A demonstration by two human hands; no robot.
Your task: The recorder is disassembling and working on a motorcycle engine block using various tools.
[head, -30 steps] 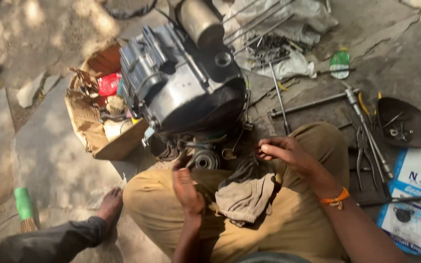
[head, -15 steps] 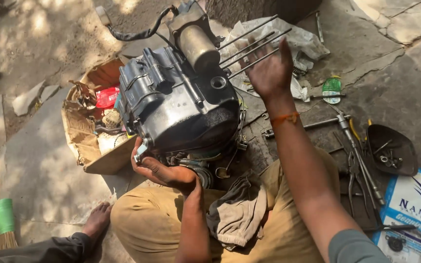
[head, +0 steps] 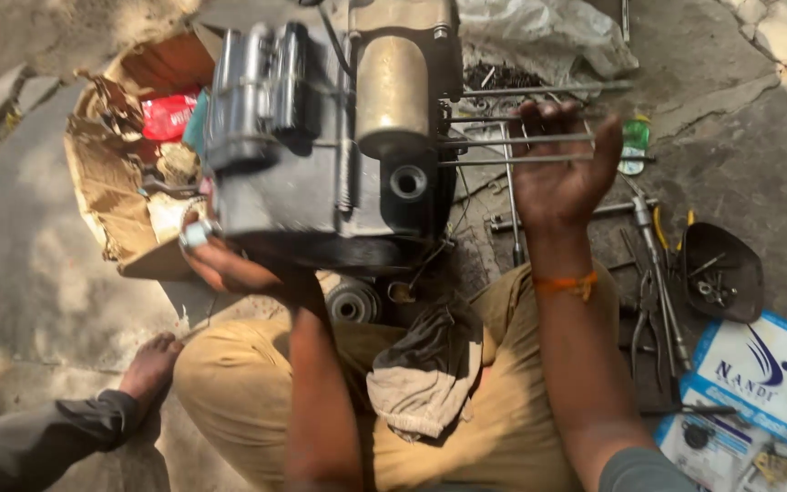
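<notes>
Lifting clear of the ground, the dark engine block [head: 321,155] sat tilted above the person's knees, propped from beneath by the left hand [head: 225,264], whose fingers curled closed under its lower left edge to bear the weight. To its right, the right hand [head: 562,169] wrapped shut around the long studs [head: 503,141] jutting from the block, steadying it. Left of the engine lay a torn cardboard box [head: 107,196]; below it, a rag [head: 425,374] draped on the lap; right of it, tools [head: 658,264] on the floor.
</notes>
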